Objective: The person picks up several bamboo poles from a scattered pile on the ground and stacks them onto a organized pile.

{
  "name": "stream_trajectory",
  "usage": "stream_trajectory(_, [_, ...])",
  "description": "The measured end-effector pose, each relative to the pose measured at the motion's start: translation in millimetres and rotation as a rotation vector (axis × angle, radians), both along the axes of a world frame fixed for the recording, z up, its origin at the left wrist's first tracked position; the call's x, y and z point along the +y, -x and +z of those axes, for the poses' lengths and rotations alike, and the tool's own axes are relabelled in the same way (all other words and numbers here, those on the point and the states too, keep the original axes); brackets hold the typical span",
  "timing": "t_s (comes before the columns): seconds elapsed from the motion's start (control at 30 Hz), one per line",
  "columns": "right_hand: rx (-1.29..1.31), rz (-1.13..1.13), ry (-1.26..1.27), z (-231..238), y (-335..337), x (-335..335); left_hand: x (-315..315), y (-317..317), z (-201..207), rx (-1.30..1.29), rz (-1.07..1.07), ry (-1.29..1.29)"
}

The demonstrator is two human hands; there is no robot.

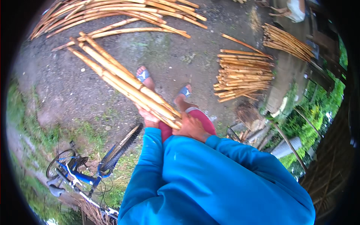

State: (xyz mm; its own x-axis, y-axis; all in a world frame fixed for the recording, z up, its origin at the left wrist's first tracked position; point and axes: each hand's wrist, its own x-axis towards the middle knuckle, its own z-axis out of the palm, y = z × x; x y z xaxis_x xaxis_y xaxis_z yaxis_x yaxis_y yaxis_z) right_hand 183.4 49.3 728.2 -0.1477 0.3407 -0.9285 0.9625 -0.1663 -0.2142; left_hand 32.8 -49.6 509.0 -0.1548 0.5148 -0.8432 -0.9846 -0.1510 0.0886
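Observation:
A few long bamboo poles (129,80), light brown with darker joints, lie across the front of my body and slant away to the upper left. My left hand (149,115) supports them from below, its fingers mostly hidden under the poles. At their near ends my right hand (192,126) is closed round the bundle. The far ends spread slightly apart above the ground, close to a larger spread of poles (123,11) at the far left.
Stacked shorter poles (243,73) lie to the right, with another bundle (287,42) beyond. A blue bicycle (84,176) stands at the near left on grass. Cut wood (249,114) sits at the right. Dirt ground (112,56) runs under my sandalled feet.

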Motion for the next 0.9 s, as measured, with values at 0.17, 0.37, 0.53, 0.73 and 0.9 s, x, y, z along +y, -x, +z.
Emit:
stream_trajectory(0.17, [-0.003, 0.005, -0.026, 14, -51, -15, 6, -52, 36, -0.101, -0.049, -0.081])
stream_trajectory(0.37, [0.027, -0.06, -0.037, 51, -107, -30, 0, -100, 70, -0.026, -0.085, -0.094])
stream_trajectory(0.53, [0.112, -0.118, -0.173, 62, -160, -57, -7, -141, 68, -0.026, -0.183, -0.267])
stream_trajectory(0.73, [0.157, -0.279, -0.29, 75, -195, -90, 5, -159, 89, -0.009, -0.347, -0.201])
stream_trajectory(0.9, [0.122, -0.476, -0.254, 84, -190, -104, 35, -161, 113, 0.015, -0.459, -0.111])
